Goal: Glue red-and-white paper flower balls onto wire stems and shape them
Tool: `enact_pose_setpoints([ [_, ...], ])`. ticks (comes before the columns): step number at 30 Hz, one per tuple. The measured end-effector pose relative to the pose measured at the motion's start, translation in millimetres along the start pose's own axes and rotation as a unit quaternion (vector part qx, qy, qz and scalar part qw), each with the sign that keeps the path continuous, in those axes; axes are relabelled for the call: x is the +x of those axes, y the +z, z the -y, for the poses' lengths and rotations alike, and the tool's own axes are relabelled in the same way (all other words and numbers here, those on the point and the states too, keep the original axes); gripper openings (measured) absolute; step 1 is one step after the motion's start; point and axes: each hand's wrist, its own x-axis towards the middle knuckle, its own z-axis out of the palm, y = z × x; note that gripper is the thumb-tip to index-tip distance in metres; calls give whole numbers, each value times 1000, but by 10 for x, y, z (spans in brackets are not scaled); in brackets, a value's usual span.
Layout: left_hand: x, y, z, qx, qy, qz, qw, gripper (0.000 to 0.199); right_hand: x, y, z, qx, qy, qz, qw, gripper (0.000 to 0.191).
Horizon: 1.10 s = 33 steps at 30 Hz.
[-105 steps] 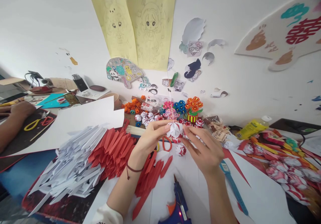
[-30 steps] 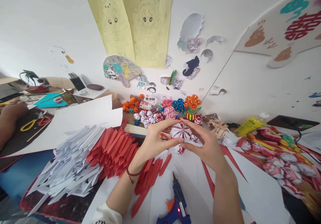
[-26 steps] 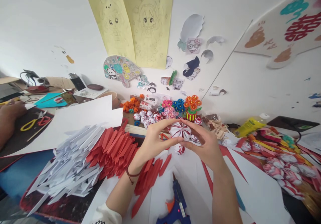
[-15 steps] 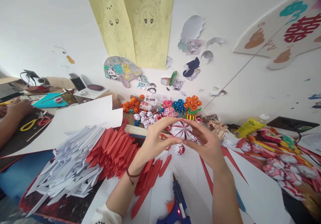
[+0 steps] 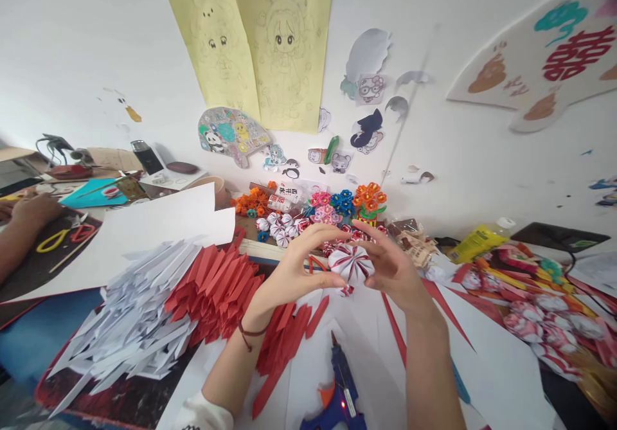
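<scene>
A round white paper ball with red stripes (image 5: 351, 265) is held up between my two hands over the white paper. My left hand (image 5: 308, 259) curves round its left side, thumb at the lower edge and fingers over the top. On the other side my right hand (image 5: 398, 269) pinches it with thumb and fingers. Just under the ball, part of a smaller red and white piece shows. Below lies a blue glue gun (image 5: 340, 385) with a lit red light, its nozzle pointing away from me. Loose red folded strips (image 5: 284, 346) lie beside my left forearm.
Piles of white folded strips (image 5: 130, 314) and red folded strips (image 5: 216, 288) fill the left. Finished paper flowers (image 5: 330, 208) stand along the wall. A yellow bottle (image 5: 482, 240) and more striped balls (image 5: 544, 327) lie at right. At far left, another person's hand (image 5: 36, 211) is near scissors (image 5: 80, 234).
The striped ball has come down slightly and turned, showing more of its striped face. My right fingers have lifted and shifted on it. The glue gun has stayed put.
</scene>
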Motion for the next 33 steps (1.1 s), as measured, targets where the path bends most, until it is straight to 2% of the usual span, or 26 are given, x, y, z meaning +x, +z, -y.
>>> enact_pose_setpoints([
  [5, 2, -11, -23, 20, 9, 53, 998, 75, 51, -4, -79, 44, -15, 41, 998, 90],
  [8, 3, -9, -43, 28, 8, 69, 997, 75, 77, 7, -138, 49, -27, 48, 997, 91],
  [17, 16, -18, -108, 60, -1, 71, 996, 65, 103, 27, -261, 78, -12, 23, 997, 93],
  [27, 12, -29, -155, 87, 6, 58, 994, 58, 109, 60, -259, 66, -18, 22, 997, 93],
  [33, 15, -20, -158, 94, 22, 52, 994, 55, 110, 72, -258, 66, 8, 20, 998, 100],
])
